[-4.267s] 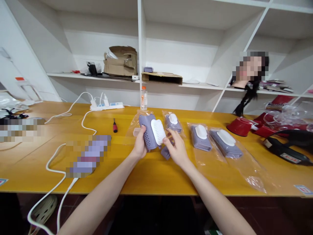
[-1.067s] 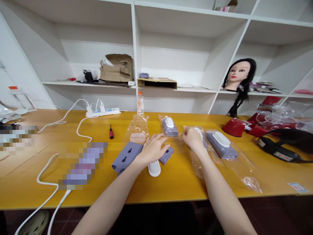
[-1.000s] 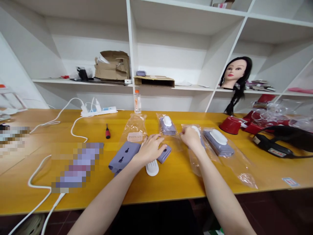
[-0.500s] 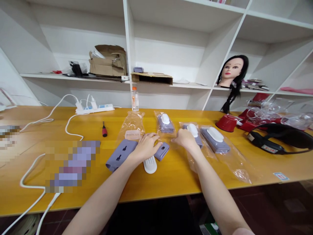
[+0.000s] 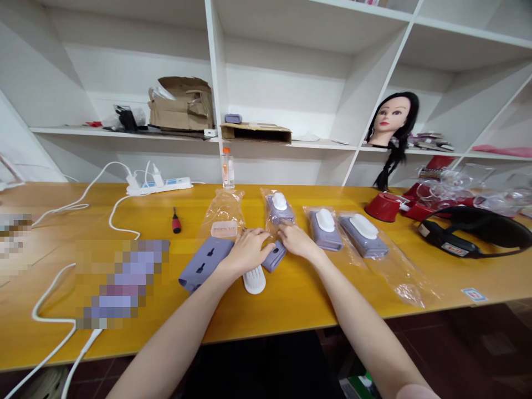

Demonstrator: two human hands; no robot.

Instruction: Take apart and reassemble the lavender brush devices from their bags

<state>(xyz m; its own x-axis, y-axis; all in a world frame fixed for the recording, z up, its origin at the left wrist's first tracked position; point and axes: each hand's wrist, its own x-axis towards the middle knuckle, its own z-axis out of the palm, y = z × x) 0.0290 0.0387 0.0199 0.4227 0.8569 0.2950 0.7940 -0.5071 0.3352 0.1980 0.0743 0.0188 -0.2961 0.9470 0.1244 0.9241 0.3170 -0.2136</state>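
Observation:
My left hand (image 5: 246, 252) lies on the yellow table (image 5: 291, 293) with its fingers loosely spread. It holds nothing. Its fingertips touch a small purple part (image 5: 274, 258), and a white comb piece (image 5: 254, 280) lies just under the palm. My right hand (image 5: 296, 241) rests beside it, fingers stretched left toward the same purple part and holding nothing. A larger purple casing (image 5: 203, 267) lies left of my left hand. A bagged purple unit with a white cap (image 5: 279, 208) sits just behind my right hand.
Two more bagged purple units (image 5: 323, 227) (image 5: 361, 233) lie to the right. A bag with a pink part (image 5: 224, 227), a red screwdriver (image 5: 175, 220), a power strip (image 5: 160, 187) with white cables and a small bottle (image 5: 225, 168) are further back. Red cups (image 5: 384, 206), a black device (image 5: 469, 235) and a mannequin head (image 5: 393, 119) stand right.
My right hand left the bagged unit on the right and moved left to the small purple part. My left hand stayed on the table by the comb piece.

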